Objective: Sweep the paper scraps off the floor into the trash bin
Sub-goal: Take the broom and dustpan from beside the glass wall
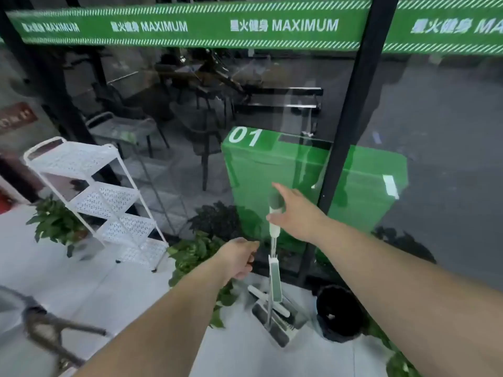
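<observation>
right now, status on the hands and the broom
Right hand open at broom handle top, no grip yet. Left hand loosely curled, empty. Upright with dustpan against glass. Leafy plant beside base, black bin close.

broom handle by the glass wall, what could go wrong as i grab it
The right hand is open beside the white-and-green broom handle, not gripping it; a nudge could tip it against the glass wall. The white dustpan at its foot may swing into the leafy green plant when lifted.
</observation>
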Demonstrator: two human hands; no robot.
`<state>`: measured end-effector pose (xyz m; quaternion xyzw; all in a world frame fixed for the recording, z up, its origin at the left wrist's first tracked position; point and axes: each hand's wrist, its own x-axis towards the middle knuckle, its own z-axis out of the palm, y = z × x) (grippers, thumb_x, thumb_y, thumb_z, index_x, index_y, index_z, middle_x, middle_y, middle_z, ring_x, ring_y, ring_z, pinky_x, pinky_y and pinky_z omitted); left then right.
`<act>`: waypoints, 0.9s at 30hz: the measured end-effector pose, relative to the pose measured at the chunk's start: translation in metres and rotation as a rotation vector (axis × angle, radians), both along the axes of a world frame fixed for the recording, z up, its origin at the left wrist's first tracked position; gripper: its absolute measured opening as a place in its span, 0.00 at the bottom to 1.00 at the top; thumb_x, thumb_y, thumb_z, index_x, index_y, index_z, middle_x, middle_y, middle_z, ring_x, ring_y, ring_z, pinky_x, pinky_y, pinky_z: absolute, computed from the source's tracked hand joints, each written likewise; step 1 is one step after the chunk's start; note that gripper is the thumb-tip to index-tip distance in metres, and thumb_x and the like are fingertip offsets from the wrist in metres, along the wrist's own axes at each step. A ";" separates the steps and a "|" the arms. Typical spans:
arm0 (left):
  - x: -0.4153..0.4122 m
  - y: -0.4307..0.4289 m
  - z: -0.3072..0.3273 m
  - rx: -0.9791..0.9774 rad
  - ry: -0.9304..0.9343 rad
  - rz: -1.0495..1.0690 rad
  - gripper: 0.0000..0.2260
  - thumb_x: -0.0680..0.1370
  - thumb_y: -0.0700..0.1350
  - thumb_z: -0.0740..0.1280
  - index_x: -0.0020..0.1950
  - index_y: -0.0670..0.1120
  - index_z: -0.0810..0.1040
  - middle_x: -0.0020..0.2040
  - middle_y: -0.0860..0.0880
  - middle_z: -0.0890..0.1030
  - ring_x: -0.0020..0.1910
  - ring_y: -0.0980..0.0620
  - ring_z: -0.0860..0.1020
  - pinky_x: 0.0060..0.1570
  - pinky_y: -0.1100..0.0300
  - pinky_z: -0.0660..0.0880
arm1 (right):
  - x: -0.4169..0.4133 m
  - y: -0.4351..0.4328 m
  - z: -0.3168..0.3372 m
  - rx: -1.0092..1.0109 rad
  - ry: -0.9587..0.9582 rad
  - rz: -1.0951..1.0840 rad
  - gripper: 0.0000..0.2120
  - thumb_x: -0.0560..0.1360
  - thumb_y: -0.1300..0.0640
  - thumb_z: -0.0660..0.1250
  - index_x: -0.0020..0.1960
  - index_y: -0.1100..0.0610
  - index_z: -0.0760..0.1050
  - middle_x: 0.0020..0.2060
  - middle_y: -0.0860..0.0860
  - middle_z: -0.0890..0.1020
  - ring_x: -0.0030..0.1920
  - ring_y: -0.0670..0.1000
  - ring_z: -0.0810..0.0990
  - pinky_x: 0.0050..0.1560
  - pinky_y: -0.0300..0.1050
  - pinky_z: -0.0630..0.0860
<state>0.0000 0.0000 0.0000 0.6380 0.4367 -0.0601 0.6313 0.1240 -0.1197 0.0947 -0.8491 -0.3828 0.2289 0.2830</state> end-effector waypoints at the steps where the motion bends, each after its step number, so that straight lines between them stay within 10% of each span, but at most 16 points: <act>1: 0.001 -0.002 -0.006 0.000 0.001 -0.001 0.10 0.84 0.49 0.63 0.44 0.47 0.70 0.35 0.50 0.71 0.28 0.52 0.67 0.29 0.61 0.61 | -0.001 0.006 -0.002 -0.015 -0.100 0.050 0.35 0.80 0.49 0.66 0.80 0.42 0.51 0.77 0.52 0.61 0.53 0.51 0.80 0.51 0.45 0.78; 3: 0.004 0.000 -0.024 0.064 0.026 -0.058 0.08 0.84 0.49 0.63 0.47 0.49 0.72 0.39 0.51 0.74 0.33 0.55 0.71 0.33 0.60 0.69 | -0.001 0.017 -0.006 -0.058 -0.224 0.096 0.29 0.81 0.50 0.63 0.79 0.44 0.57 0.73 0.51 0.68 0.60 0.53 0.78 0.62 0.50 0.76; 7: 0.016 -0.004 -0.064 0.082 0.047 -0.092 0.07 0.84 0.48 0.63 0.57 0.45 0.73 0.51 0.47 0.75 0.41 0.51 0.74 0.46 0.56 0.73 | 0.003 0.033 -0.016 -0.139 -0.347 0.091 0.13 0.82 0.51 0.62 0.66 0.49 0.69 0.52 0.49 0.78 0.46 0.52 0.79 0.49 0.54 0.80; 11: 0.035 -0.007 -0.114 0.075 0.212 -0.101 0.23 0.80 0.54 0.63 0.71 0.42 0.73 0.39 0.50 0.72 0.34 0.52 0.70 0.40 0.57 0.69 | 0.007 0.046 -0.020 -0.266 -0.502 0.083 0.08 0.82 0.49 0.59 0.50 0.54 0.69 0.40 0.50 0.76 0.38 0.53 0.78 0.39 0.51 0.79; 20: 0.066 -0.038 -0.191 -0.020 0.190 0.059 0.19 0.77 0.53 0.67 0.62 0.43 0.72 0.44 0.46 0.83 0.37 0.48 0.82 0.36 0.55 0.79 | 0.000 0.053 -0.051 -0.337 -0.735 0.151 0.05 0.83 0.57 0.60 0.52 0.57 0.71 0.42 0.52 0.72 0.37 0.55 0.78 0.36 0.52 0.82; 27: 0.033 -0.045 -0.175 0.377 0.303 -0.137 0.13 0.80 0.57 0.64 0.52 0.49 0.77 0.41 0.50 0.82 0.38 0.51 0.82 0.35 0.57 0.77 | 0.005 0.038 -0.036 -0.280 -0.592 0.105 0.08 0.83 0.53 0.56 0.47 0.55 0.63 0.39 0.52 0.74 0.36 0.55 0.78 0.38 0.52 0.79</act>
